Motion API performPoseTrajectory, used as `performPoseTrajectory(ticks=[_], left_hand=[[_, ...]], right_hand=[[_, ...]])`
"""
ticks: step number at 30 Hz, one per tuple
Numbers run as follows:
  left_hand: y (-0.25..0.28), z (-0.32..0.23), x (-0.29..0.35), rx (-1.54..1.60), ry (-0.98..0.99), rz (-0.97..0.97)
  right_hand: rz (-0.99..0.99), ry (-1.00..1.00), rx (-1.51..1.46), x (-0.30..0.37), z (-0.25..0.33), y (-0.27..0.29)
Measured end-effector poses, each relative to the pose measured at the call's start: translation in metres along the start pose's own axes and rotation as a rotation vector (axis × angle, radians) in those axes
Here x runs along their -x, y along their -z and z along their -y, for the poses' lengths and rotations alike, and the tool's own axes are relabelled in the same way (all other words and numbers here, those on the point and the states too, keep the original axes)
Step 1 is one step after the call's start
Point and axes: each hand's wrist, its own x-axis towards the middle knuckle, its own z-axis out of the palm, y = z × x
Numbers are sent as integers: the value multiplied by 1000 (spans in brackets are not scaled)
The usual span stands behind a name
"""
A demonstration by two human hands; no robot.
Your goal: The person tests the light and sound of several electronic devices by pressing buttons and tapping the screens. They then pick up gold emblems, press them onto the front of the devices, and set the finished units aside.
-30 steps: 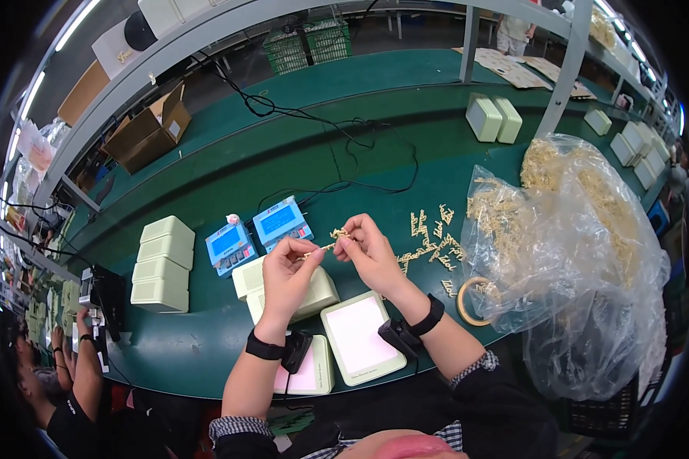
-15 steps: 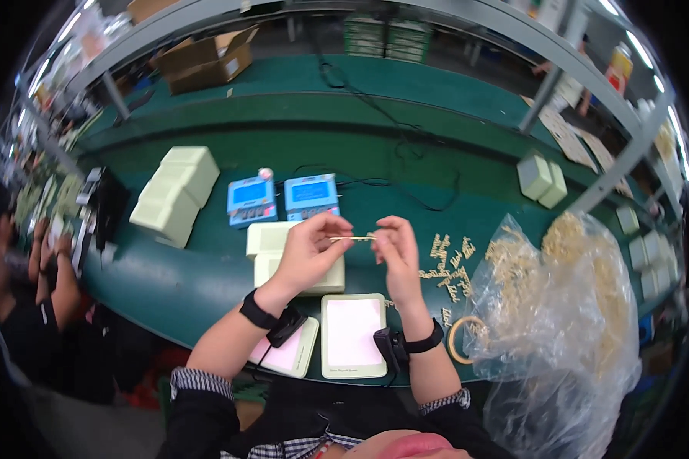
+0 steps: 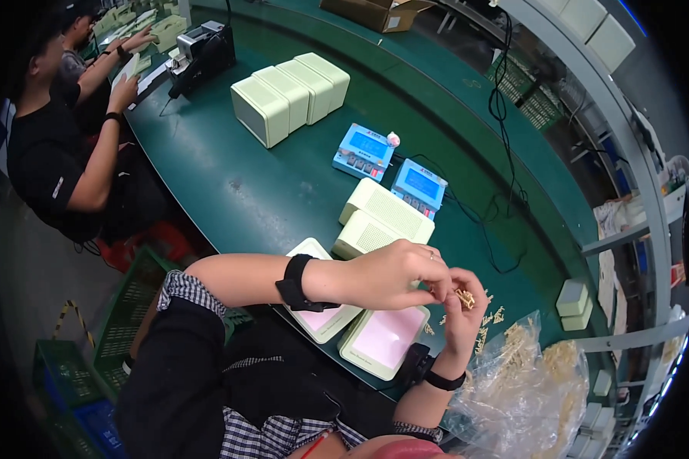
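My left hand (image 3: 396,275) reaches across to the right with thumb and fingers pinched together. Its fingertips meet those of my right hand (image 3: 461,321), and what lies in that pinch is hidden. Curled fingers of my right hand hold small gold lettering pieces (image 3: 465,298). Just beyond, more loose gold lettering pieces (image 3: 484,330) lie scattered on the green table. Below my hands are two pale-green framed panels with pinkish-white faces, the nearer-right panel (image 3: 384,340) and the left panel (image 3: 314,323), partly covered by my left forearm.
Pale-green box-shaped housings (image 3: 386,218) stand beyond my left hand, with more housings (image 3: 287,96) farther left. Two blue devices with screens (image 3: 364,151) trail black cables. A clear plastic bag (image 3: 517,382) of gold pieces lies at right. A co-worker (image 3: 61,145) sits at far left.
The view has swung left and tilted. My hands, earlier stretching a thin gold piece between them, now meet at the fingertips, with gold pieces gathered in my right hand.
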Motion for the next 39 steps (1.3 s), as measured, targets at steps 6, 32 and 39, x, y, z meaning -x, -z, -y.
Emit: performPoseTrajectory(ticks=[6, 32, 39], left_hand=[[20, 2, 23, 35, 59, -44], [98, 100, 18, 12, 613, -115], [96, 100, 12, 73, 685, -85]], right_hand=[[205, 68, 383, -22, 24, -14], [258, 147, 728, -100, -27, -49], [261, 131, 763, -99, -26, -50]])
